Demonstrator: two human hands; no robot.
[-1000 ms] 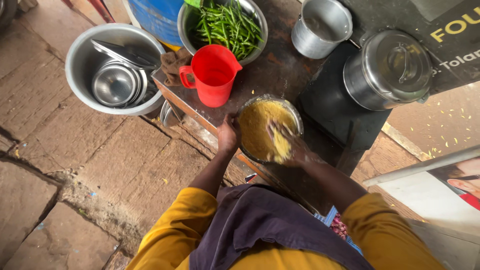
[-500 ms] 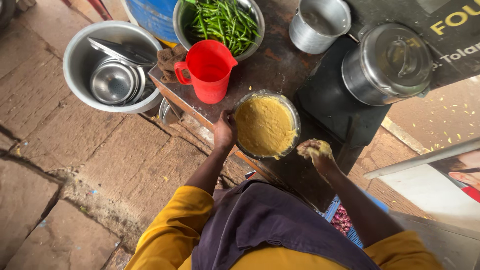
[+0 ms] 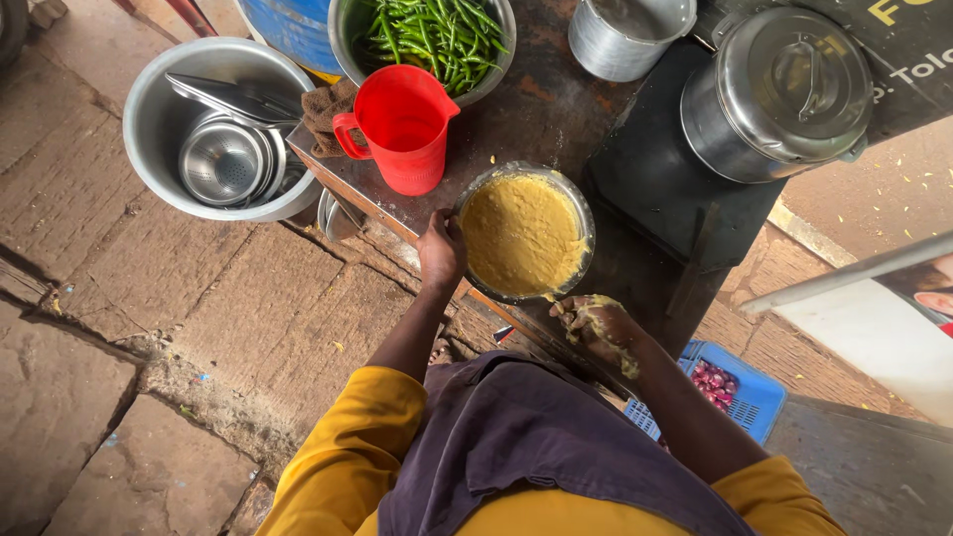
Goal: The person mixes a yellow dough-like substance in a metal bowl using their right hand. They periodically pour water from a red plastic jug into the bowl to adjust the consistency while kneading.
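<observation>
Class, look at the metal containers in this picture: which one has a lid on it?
The big steel pot at the upper right, on the black stand. Its lid with a handle covers it; the other bowls and pots are open.

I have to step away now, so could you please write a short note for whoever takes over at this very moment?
Left hand: grips the rim of the bowl of yellow batter on the dark table.
Right hand: coated in batter, held off the bowl at its near edge, holding nothing else.
Nearby: red jug beside the bowl, green chillies in a steel bowl behind it, lidded steel pot to the right.
Done: batter looks smooth and evenly mixed.
Left: probably clean the right hand; the batter sits unused in the bowl.
</observation>
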